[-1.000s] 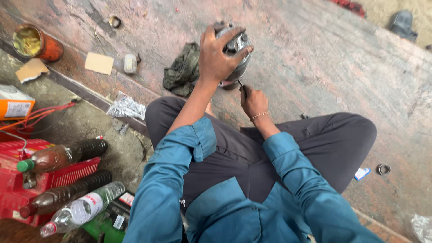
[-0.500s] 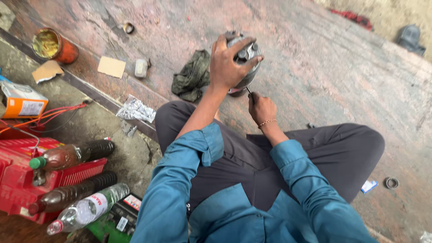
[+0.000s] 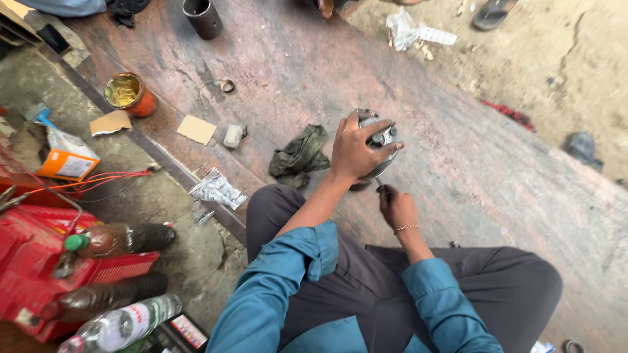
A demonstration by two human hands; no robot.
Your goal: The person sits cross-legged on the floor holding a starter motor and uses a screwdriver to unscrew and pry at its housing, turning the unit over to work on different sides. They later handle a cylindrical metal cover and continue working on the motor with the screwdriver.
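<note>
The left hand (image 3: 356,149) lies on top of a round grey metal part (image 3: 378,147) standing on the rusty metal floor (image 3: 458,150) just beyond the person's knees, its fingers spread wide over it and holding it. Just near of it, the right hand (image 3: 398,208) has its fingers closed narrowly around a thin tool (image 3: 379,188) whose tip meets the part's lower edge. A crumpled green rag (image 3: 299,154) lies just left of the part, and an orange tin (image 3: 131,95) stands far left.
</note>
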